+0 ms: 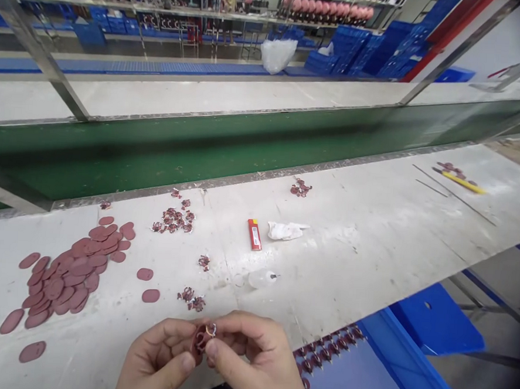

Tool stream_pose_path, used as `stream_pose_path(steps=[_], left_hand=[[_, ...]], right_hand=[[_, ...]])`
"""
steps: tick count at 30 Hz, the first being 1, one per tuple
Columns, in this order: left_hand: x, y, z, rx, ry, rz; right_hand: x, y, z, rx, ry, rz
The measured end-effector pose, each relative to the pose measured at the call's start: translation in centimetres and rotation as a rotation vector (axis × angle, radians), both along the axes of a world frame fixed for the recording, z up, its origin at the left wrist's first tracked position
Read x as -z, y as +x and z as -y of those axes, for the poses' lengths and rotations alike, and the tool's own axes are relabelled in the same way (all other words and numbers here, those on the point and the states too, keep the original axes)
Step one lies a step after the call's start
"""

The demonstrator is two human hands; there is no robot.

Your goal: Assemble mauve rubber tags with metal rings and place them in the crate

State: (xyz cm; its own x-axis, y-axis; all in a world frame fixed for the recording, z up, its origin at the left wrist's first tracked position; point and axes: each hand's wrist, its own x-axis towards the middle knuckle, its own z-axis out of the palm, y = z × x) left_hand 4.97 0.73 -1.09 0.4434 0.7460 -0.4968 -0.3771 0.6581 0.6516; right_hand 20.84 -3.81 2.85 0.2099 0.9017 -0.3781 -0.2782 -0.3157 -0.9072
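Note:
Near the table's front edge, my left hand (159, 355) and my right hand (254, 355) meet around a small maroon piece (200, 339). Its left part looks like a flat oval, pinched by my left fingers. My right thumb and forefinger close on a curled part with a white edge; fingers hide the rest. Just beyond lie several small curled maroon pieces (191, 299) with white bits, and a single similar one (203, 262). Two maroon ovals (150, 295) rest to the left of these. A clear squeeze bottle (261, 278) with a dark tip lies beyond my right hand.
A heap of maroon ovals (72, 274) covers the left of the table. Further back are curled pieces (173, 218), a red lighter (254, 235) and crumpled white tissue (286, 230). A yellow cutter (461, 180) lies far right. A blue tray (408, 356) stands right; a green conveyor (227, 151) runs behind.

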Motion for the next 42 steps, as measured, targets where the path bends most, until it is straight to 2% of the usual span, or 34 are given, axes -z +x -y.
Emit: stream_pose_path(steps=[6, 15, 22, 25, 42], left_hand=[[0.7, -0.1, 0.1, -0.011, 0.085, -0.084], [-0.4, 0.5, 0.3, -0.042, 0.055, -0.096], [-0.7, 0.7, 0.4, -0.062, 0.038, -0.09], [-0.9, 0.7, 0.4, -0.058, 0.033, -0.082], [-0.7, 0.4, 0.6, -0.085, 0.051, -0.124]], right_hand=[[-0.1, 0.2, -0.2, -0.031, 0.052, 0.072], [-0.6, 0.6, -0.5, -0.062, 0.064, 0.158], [-0.7, 0.2, -0.9, -0.033, -0.047, -0.071], [-0.7, 0.0, -1.1, -0.026, -0.049, -0.122], [0.3, -1.1, -0.4, 0.032, 0.056, -0.07]])
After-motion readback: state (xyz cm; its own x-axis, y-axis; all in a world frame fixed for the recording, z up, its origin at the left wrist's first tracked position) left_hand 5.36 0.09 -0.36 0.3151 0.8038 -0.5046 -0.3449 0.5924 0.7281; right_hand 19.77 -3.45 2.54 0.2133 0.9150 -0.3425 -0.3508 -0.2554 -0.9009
